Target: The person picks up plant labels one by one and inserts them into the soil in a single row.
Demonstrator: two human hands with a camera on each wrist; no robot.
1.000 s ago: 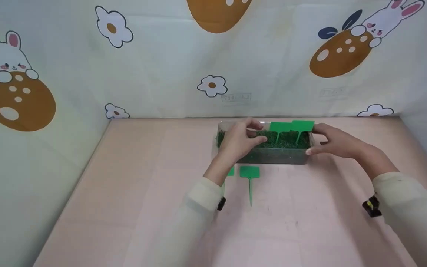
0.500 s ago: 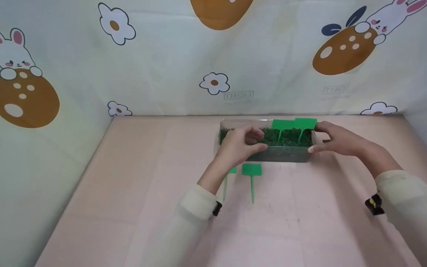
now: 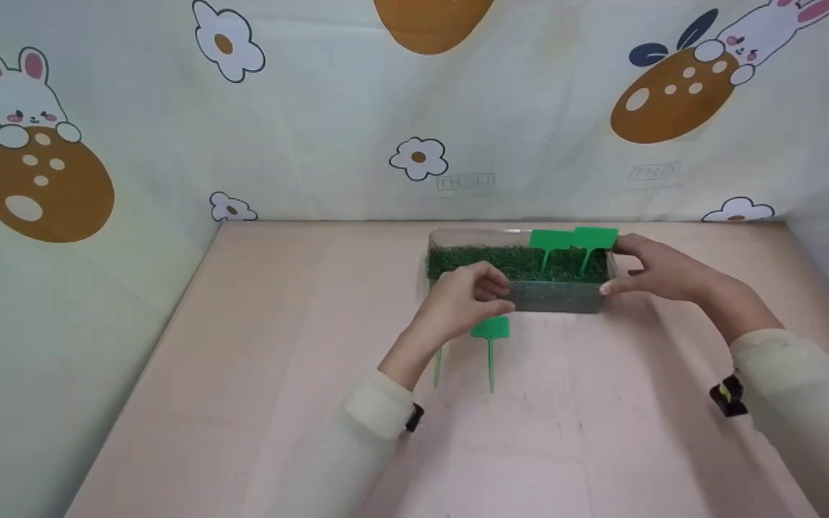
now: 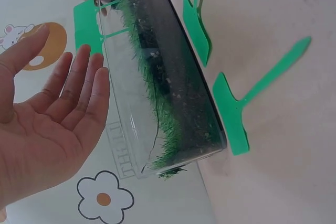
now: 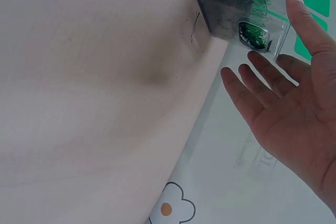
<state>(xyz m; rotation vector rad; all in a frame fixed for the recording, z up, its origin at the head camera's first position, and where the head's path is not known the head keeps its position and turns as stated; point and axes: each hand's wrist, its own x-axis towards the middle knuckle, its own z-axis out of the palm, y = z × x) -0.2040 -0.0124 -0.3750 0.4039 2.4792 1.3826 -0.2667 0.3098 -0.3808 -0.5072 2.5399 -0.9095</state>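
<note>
A long clear plastic planter box (image 3: 555,296) with green artificial grass (image 3: 476,253) stands near the back wall. Two green T-shaped plant labels (image 3: 551,239) stand upright in its right half. My right hand (image 3: 663,267) holds the box's right end, thumb at the front corner and fingers at the far one. Before the box's front side hovers my left hand (image 3: 461,306), its fingers loosely bent around nothing. Below it on the table lies a plant label (image 3: 491,329); another label (image 4: 232,114) is mostly hidden by the hand in the head view but plain in the left wrist view.
The pinkish table (image 3: 299,374) meets a pale cloth wall (image 3: 314,122) printed with rabbits and flowers right behind the box. Small dark specks lie on the table before the box.
My left hand has drawn back from over the grass toward the table in front of the box. The right hand stays at the box's end; the view has shifted slightly.
</note>
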